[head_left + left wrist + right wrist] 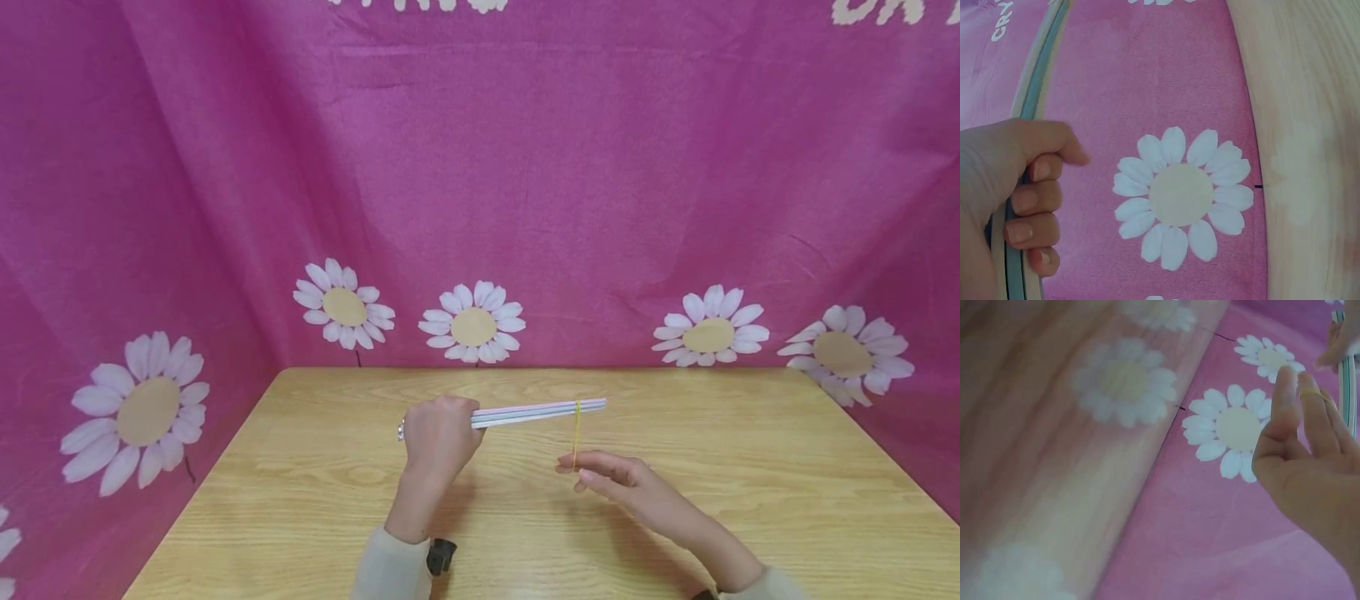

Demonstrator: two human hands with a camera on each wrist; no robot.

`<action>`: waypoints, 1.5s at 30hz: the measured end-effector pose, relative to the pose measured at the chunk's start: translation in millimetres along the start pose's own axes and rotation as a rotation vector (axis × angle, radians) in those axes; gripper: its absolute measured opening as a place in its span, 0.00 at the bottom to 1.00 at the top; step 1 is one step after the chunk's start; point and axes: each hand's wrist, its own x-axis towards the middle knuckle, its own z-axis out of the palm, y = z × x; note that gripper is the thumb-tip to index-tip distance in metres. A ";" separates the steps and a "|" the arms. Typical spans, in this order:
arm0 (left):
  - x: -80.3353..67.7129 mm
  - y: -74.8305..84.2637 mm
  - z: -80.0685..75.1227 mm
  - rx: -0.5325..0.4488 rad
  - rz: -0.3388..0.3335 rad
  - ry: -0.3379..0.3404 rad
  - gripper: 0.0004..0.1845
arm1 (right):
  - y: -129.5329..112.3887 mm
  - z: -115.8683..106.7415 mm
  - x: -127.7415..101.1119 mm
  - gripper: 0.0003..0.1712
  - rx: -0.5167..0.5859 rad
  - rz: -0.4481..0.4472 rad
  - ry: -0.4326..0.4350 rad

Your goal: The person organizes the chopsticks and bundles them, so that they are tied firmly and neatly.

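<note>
My left hand [438, 433] is curled round one end of a bundle of thin pastel straws [536, 412], holding it level above the wooden table [750, 467]. A yellow rubber band [576, 433] is looped round the straws near their free right end and stretches down to my right hand [607, 475]. In the right wrist view the rubber band [1311, 393] sits over one finger near its tip, and the right hand [1310, 462] has its fingers nearly straight. In the left wrist view the fingers of the left hand [1016, 206] wrap round the straws [1038, 75].
A pink cloth backdrop printed with white daisies [472, 325] hangs behind the table and along both sides. The table's far edge [540, 369] meets the cloth. A small black device [441, 554] sits at my left wrist.
</note>
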 end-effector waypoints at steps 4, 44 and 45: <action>-0.5 0.0 0.0 0.006 -0.025 0.005 0.09 | -2.7 9.9 -3.0 0.19 -0.170 -0.077 -0.058; -2.6 8.8 4.8 -0.041 -0.016 -0.196 0.15 | -24.5 44.1 2.1 0.45 -1.415 -0.627 0.857; -2.5 9.4 4.4 -0.044 -0.020 -0.194 0.15 | -24.6 45.3 1.8 0.47 -1.396 -0.585 0.880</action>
